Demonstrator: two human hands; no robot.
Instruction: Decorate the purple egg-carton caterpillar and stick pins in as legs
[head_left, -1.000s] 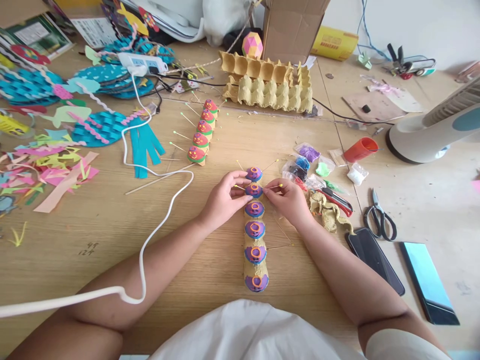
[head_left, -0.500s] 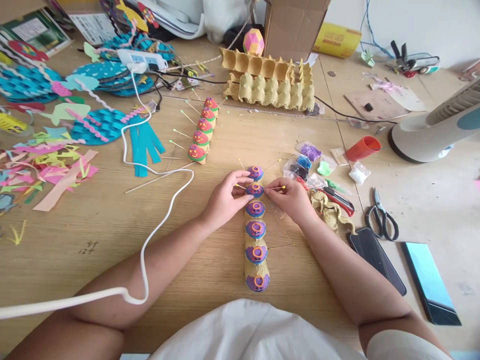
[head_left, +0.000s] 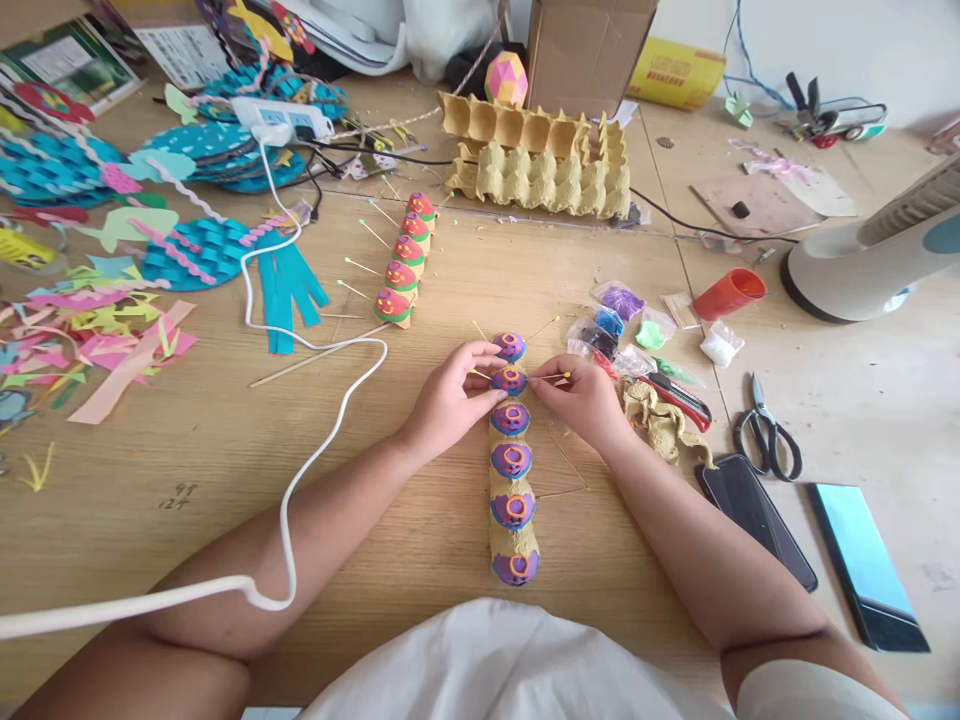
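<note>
Thumb and fingers of left hand (head_left: 456, 396) are loosely curled around second-from-far dome (head_left: 509, 381) of egg-carton strip (head_left: 513, 440). Strip is laid just right of it on worktop (head_left: 360, 570), long axis near to far. Yellow-tipped stick (head_left: 564, 376) is pinched by right hand (head_left: 582, 400), crosswise, inner end at dome's right side.

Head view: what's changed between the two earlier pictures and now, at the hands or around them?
Nothing has visibly been taken hold of or let go; the slight overall shift looks like camera movement. The left hand still holds the purple-faced strip around its second cup from the far end, the right hand still pinches a yellow-tipped stick there.
</note>
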